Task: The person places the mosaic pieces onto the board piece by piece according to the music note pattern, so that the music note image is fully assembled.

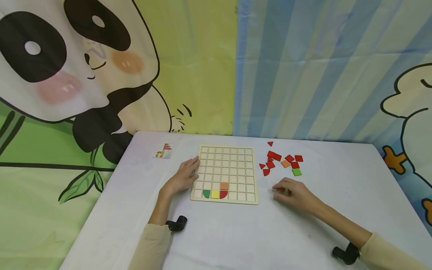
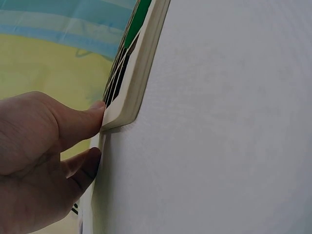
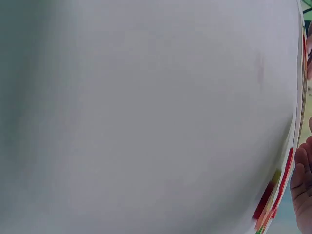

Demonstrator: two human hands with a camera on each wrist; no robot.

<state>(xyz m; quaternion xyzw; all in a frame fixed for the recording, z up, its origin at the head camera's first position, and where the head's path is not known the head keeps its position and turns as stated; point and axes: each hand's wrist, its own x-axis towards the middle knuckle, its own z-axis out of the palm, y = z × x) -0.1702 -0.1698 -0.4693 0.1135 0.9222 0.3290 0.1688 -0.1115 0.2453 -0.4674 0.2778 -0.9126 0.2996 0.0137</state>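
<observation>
Plain beige cloth sleeves [image 1: 150, 243] nearest. Pale gridded wooden board [image 1: 237, 165] on table [image 1: 236, 240]; left hand [image 1: 182, 177]: fingers extended, touching its edge. Right hand [image 1: 297, 194]: fingers loosely bent, apparently empty, near flat red tiles [image 1: 298, 158].

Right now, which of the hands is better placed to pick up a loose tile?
Likely the right hand: it is close to the loose tiles, on their side of the board. The left hand touches the board's left edge, so the board lies between it and them.
</observation>
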